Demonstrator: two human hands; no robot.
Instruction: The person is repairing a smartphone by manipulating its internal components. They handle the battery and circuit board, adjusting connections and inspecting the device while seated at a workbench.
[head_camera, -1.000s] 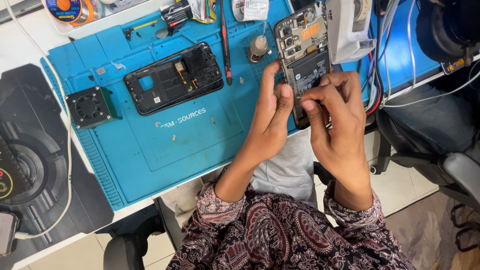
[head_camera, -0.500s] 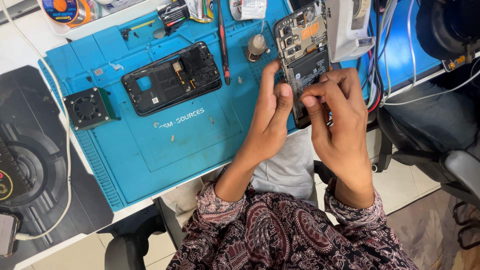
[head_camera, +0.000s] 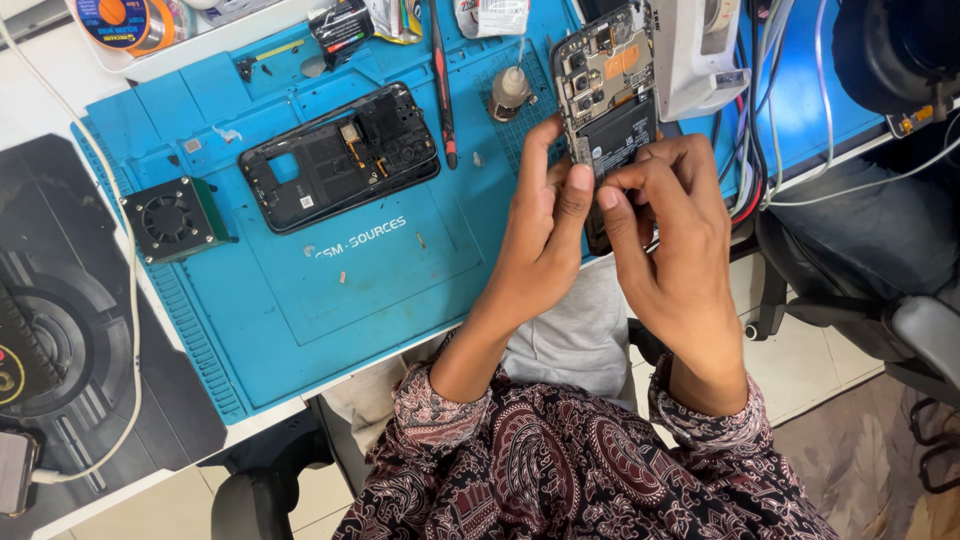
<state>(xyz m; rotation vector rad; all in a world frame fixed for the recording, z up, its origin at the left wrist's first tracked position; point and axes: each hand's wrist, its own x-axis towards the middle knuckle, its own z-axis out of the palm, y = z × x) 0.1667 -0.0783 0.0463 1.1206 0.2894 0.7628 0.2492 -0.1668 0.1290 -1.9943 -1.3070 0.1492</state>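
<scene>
- Head view, upper right of centre: we see the opened phone (head_camera: 608, 95), its back cover off, circuit board and dark battery exposed, held above the blue work mat (head_camera: 400, 290) that covers the table.
- Head view, centre: the left hand (head_camera: 540, 240) is curled closed on the phone's lower left edge, thumb pressed near the battery; the right hand (head_camera: 675, 240) is pinched shut on the lower right edge, fingertips bent over the battery's bottom.
- Head view, handling: we judge the phone light and stiff but fragile; bare connectors and thin ribbon cables would suffer from pressure, so the frame edges are the sound place to grip, as both hands do now.
- Head view, upper left of centre: a second, emptied phone frame (head_camera: 340, 155) lies flat on the mat, well apart from the hands; a small black fan (head_camera: 172, 218) sits at the mat's left edge.
- Head view, top: a dark pen-like tool (head_camera: 441, 80) and a small bottle (head_camera: 509, 92) lie just left of the phone; a white device (head_camera: 700, 50) stands to its right.
- Head view, compared with the earlier frame: we find both hands and the phone in nearly the same pose; only the fingertips over the battery have shifted slightly.
</scene>
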